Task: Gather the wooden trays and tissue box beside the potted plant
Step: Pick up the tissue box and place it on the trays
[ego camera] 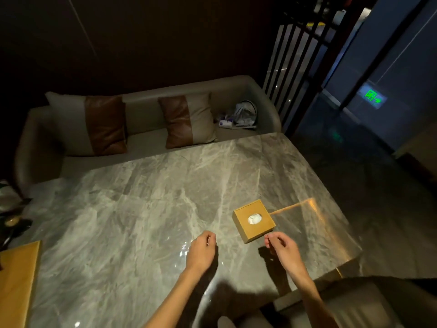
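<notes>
1. The wooden tissue box, square with a round opening showing white tissue, sits on the marble table right of centre in the frame, turned so one corner points toward the lower edge.
2. The right hand hovers just below and to the right of the box's near corner, fingers loosely curled and apart, holding nothing; whether a fingertip touches the box cannot be told.
3. The left hand hangs over the table to the lower left of the box, clearly apart from it, fingers half curled, empty.
4. A wooden tray lies at the lower left edge of the frame, only partly in view.
5. Above it at the left edge stand dark leaves and a pot, probably the potted plant, too dim to make out well.
6. No writing shows on the box or tray.
7. Beyond the table, a beige sofa carries two brown-and-cream cushions and a white bag.
8. In the upper right, a green illuminated exit sign glows on a dark wall; its characters are unreadable.
</notes>
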